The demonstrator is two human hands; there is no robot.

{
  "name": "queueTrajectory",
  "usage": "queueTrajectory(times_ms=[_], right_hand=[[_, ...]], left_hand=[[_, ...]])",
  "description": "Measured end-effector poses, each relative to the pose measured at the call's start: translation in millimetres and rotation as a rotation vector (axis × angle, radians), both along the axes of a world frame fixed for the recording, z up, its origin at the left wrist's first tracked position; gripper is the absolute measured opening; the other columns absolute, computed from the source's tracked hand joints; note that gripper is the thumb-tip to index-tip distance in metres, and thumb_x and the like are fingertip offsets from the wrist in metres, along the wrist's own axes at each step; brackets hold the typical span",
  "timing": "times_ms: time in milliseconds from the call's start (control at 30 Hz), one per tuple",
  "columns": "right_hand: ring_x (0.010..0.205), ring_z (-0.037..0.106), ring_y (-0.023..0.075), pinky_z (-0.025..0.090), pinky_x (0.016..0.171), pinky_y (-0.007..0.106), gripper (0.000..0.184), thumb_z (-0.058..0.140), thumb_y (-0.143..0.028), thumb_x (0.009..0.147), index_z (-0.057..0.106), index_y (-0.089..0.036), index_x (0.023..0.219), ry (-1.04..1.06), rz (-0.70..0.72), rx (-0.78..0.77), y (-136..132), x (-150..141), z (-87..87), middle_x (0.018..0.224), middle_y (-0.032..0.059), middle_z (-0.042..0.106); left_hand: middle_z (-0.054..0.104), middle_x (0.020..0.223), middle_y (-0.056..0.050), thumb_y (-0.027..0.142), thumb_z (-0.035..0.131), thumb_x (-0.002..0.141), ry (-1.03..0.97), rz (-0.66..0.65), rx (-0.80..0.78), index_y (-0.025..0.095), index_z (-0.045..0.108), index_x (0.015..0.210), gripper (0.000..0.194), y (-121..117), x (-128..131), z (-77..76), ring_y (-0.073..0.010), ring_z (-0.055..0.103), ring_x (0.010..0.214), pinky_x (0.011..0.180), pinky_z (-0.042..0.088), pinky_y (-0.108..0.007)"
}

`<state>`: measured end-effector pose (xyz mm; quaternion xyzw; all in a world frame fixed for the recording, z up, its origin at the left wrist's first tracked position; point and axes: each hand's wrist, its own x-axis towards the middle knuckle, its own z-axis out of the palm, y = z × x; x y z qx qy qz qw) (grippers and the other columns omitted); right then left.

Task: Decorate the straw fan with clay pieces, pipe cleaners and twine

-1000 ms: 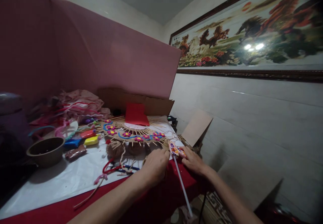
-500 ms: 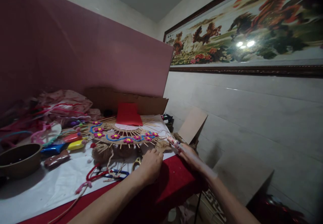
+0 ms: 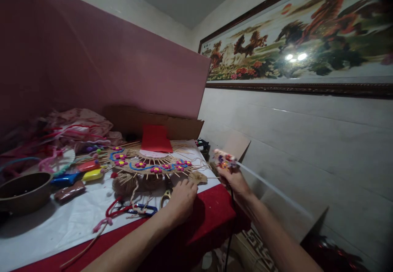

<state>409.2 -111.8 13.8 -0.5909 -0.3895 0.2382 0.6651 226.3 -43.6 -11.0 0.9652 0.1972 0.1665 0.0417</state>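
In the head view my right hand (image 3: 235, 182) is closed round a hot glue gun (image 3: 225, 159) with a colourful patterned body. A long translucent glue stick (image 3: 276, 190) juts from its back, blurred, and a black cord (image 3: 229, 235) hangs below. My left hand (image 3: 182, 198) rests at the table's front edge, fingers curled down against a small brown piece (image 3: 198, 177); what lies under the fingers is hidden. Behind it lies a fan-shaped craft (image 3: 162, 168) with clay flowers, a blue wavy line and thin sticks round its rim. Scissors (image 3: 165, 198) lie left of my left hand.
Twine balls (image 3: 124, 185), a blue-handled tool (image 3: 147, 210) and red cord (image 3: 112, 208) lie nearby. Clay packets (image 3: 70, 192) and a dark pot (image 3: 26, 192) stand at left. A red card (image 3: 156, 139) leans at the back. A cardboard sheet (image 3: 238, 143) leans by the right wall.
My right hand has drawn the glue gun away from the small brown piece, to the right, and turned it. My left hand stays by the piece. The view has shifted rightward.
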Motion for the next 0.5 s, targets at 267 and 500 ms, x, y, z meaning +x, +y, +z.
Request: queueTrajectory(times_ms=[267,500], right_hand=[[0.034,0.033,0.0024,0.025,0.031,0.014,0.032,0.07,-0.034,0.063,0.056,-0.015,0.085,0.139,0.195,-0.132,9,-9,0.3,0.052,-0.0081,0.046],[0.034,0.029,0.0008,0.021,0.031,0.012,0.033,0.072,-0.034,0.063,0.054,-0.015,0.082,0.214,0.226,-0.098,24,-12,19.1,0.051,-0.0093,0.042]], left_hand=[[0.06,0.074,-0.004,0.016,0.042,0.084,-0.551,-0.066,-0.367,0.018,0.06,0.082,0.019,6,-38,23.1,-0.0154,0.052,0.067,0.062,0.039,-0.027],[0.06,0.068,0.0,0.023,0.062,0.074,-0.994,-0.028,-0.824,0.016,0.062,0.079,0.009,32,-66,57.5,-0.0106,0.052,0.058,0.054,0.04,-0.021]])
